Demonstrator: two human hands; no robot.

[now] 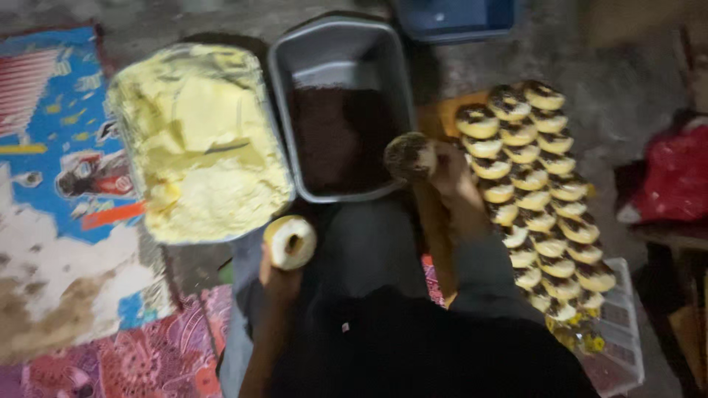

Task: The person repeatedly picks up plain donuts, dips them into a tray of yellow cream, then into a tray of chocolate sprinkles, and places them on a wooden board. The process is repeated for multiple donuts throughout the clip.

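My left hand (279,278) holds a plain doughnut (290,241) with pale cream on top, just below the tub of yellow cream (198,140). My right hand (451,173) grips a doughnut coated in dark sprinkles (410,156) at the right rim of the grey metal tray (383,55), which holds dark chocolate sprinkles (341,136). To the right, several finished sprinkle-topped doughnuts (537,188) lie in rows on a wooden board (440,114).
A patterned mat (55,147) covers the floor at the left. A blue container (457,18) stands behind the tray. A red cloth (675,177) lies at the right. A clear plastic lid (627,332) sits under the near doughnuts. My dark-clothed lap fills the bottom centre.
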